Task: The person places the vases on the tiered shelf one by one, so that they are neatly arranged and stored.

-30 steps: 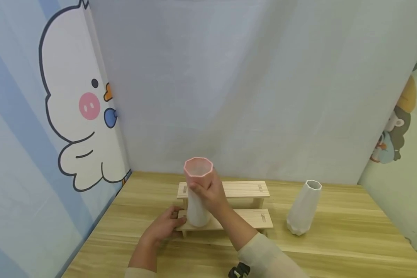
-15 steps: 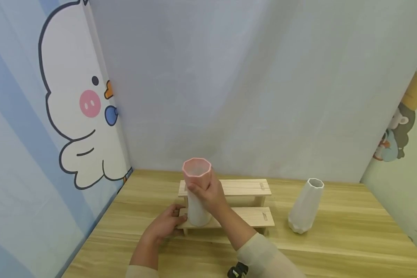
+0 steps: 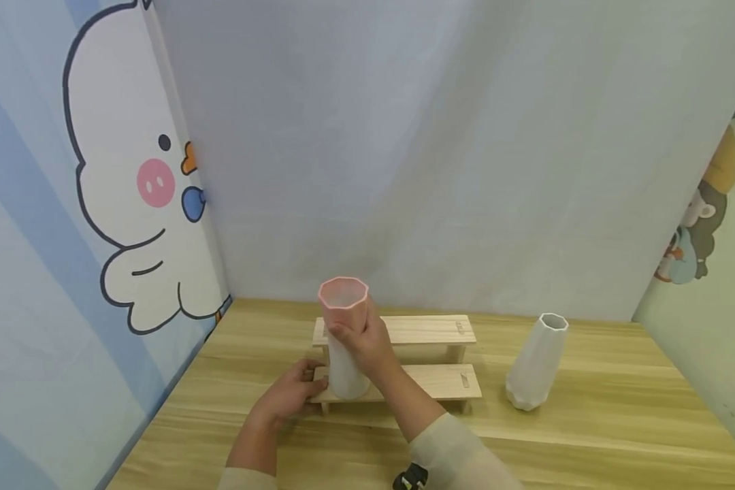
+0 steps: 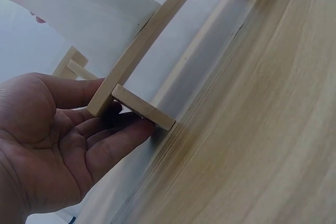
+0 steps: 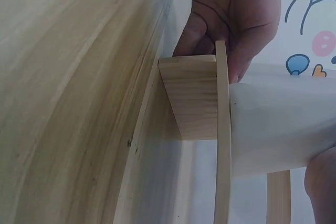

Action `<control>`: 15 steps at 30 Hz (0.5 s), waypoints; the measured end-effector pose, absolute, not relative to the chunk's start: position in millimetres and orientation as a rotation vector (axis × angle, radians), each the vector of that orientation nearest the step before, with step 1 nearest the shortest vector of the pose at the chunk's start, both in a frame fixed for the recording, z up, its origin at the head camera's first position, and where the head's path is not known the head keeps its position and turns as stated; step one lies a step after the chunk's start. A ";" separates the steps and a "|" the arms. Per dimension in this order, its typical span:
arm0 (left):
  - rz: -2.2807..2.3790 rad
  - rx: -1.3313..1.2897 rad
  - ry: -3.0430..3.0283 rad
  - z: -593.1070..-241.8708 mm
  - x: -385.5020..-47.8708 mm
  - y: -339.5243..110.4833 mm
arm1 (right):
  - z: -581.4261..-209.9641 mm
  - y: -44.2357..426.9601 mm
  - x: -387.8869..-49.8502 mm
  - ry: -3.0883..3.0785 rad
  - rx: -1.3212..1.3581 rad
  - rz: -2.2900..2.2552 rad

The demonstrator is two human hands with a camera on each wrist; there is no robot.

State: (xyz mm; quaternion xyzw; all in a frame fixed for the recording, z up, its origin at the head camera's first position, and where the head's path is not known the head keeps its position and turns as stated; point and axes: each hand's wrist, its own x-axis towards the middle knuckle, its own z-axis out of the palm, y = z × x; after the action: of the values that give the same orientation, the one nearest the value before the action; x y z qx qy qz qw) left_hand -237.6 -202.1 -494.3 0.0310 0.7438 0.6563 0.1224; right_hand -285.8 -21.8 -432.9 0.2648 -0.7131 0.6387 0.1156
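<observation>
pink-white vase (image 3: 346, 364) stood upright at lft end of lower shelf (image 3: 431, 382), rt hand (image 3: 367, 344) curled round its upper part, lft hand (image 3: 289, 391) pinching the shelf's end btwn thumb & fingers, w/ white vase (image 3: 535, 364) off to rt

Right hand (image 3: 369, 346) grips pink-and-white vase (image 3: 346, 369), upright on lower shelf (image 3: 431, 382) of wooden stand (image 3: 425, 330), 6 o'clock from view centre. Left hand (image 3: 286, 392) holds shelf's left end, 7 o'clock. White vase (image 3: 535, 364) on desk (image 3: 606, 388), 4 o'clock.
</observation>
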 end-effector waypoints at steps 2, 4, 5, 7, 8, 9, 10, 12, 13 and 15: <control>1.920 0.091 2.167 -493.8 -237.7 -202.0 | -432.4 -22.2 -285.4 -2.083 0.773 1.876; 1.917 0.082 2.172 -493.2 -237.4 -202.1 | -433.1 -22.8 -285.8 -2.075 0.773 1.887; 1.915 0.076 2.175 -493.1 -237.3 -202.3 | -433.5 -23.0 -285.9 -2.072 0.769 1.892; 1.910 0.067 2.182 -492.9 -237.0 -202.2 | -434.9 -23.8 -286.7 -2.068 0.762 1.888; 1.906 0.064 2.184 -492.9 -236.9 -202.3 | -435.3 -23.8 -286.8 -2.065 0.762 1.894; 1.902 0.064 2.184 -492.9 -236.7 -202.2 | -435.7 -23.8 -286.9 -2.066 0.760 1.894; 1.899 0.066 2.184 -492.7 -236.5 -202.0 | -435.7 -23.8 -286.8 -2.069 0.756 1.895; 1.890 0.075 2.183 -492.7 -236.4 -201.8 | -435.7 -23.5 -286.5 -2.073 0.753 1.888; 1.889 0.076 2.180 -492.5 -236.2 -201.7 | -435.5 -23.3 -286.2 -2.075 0.750 1.883; 1.887 0.078 2.179 -492.4 -236.0 -201.3 | -435.6 -23.0 -285.5 -2.076 0.746 1.885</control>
State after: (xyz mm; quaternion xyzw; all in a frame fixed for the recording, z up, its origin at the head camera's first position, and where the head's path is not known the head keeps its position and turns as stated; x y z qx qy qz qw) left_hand -236.0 -201.3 -492.4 0.0268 0.7494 0.6489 0.1290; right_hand -285.5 -23.0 -435.6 0.2554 -0.7103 0.6450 0.1197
